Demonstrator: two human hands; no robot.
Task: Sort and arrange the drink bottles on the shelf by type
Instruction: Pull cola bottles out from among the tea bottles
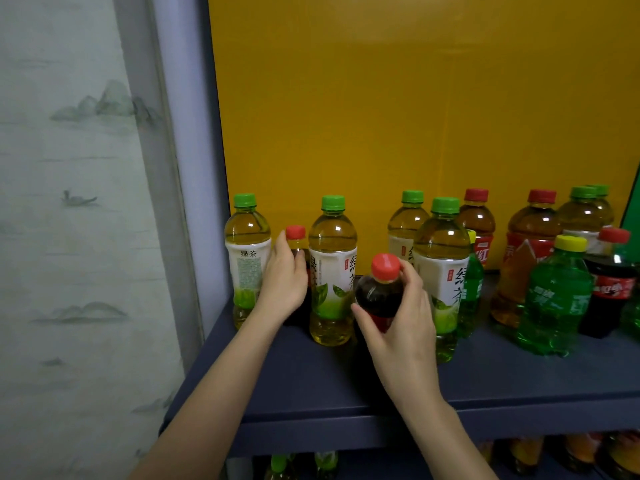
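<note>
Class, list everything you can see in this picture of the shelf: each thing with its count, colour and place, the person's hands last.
green tea bottles: six seen, green caps, yellowish drink, along the shelf
red tea bottles: two, red caps, brown drink, back right
green soda bottles: two seen, yellow caps, right
cola bottles: three, red caps, dark; one right, two held
shelf: one, dark blue, under them
back panel: one, yellow, behind
wall covering: one, pale grey print, left
lower bottles: several, dim, shelf below
left hand: one, grips a cola bottle, left
right hand: one, grips a cola bottle, centre
</note>
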